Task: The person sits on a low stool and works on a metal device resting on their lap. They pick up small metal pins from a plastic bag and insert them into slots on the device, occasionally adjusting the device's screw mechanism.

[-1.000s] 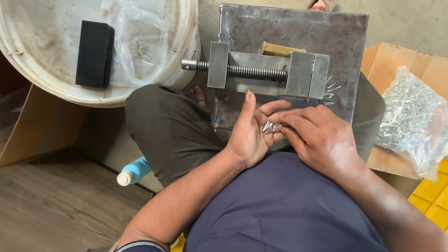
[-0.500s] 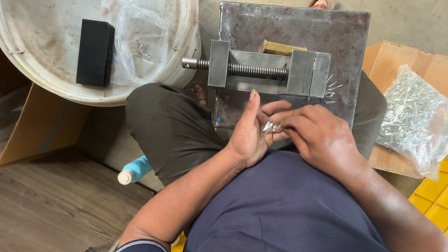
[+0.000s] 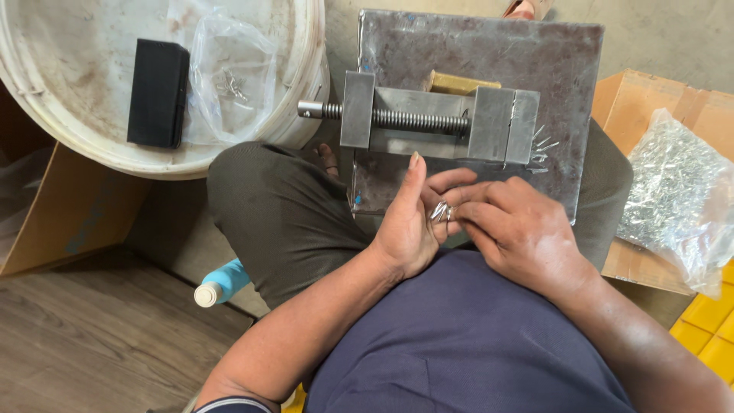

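Head view, looking down at a seated person's lap. Nearest: dark blue shirt, both forearms meeting at centre. Left hand (image 3: 409,229) is cupped, palm turned toward the right hand, fingers extended upward and loosely curled around a small bunch of metal clips (image 3: 440,212). Right hand (image 3: 520,233) lies just beside it, fingertips (image 3: 457,214) pinched on the same clips, picking at one of them. Both hands are closed on the bunch; nothing is released.

Position of the clips: between the left palm and the right fingertips, touching both, above the lap and just below the near edge of the steel plate (image 3: 566,92).

Risk, as judged: the clips are small, shiny and several are held at once, so a loose pinch could let one slide out between the fingers and drop into the lap or down beside the leg. The thin ends could also prick a fingertip.

Farther out: a vise (image 3: 436,118) sits on the plate, screw pointing left; a few loose clips (image 3: 541,145) lie at its right end. Right: a clear bag of metal parts (image 3: 673,191) on a cardboard box (image 3: 650,95). Left: a white bucket lid (image 3: 76,145) carrying a black block (image 3: 157,93) and a small plastic bag (image 3: 233,80). A blue bottle (image 3: 218,283) lies by the knee.
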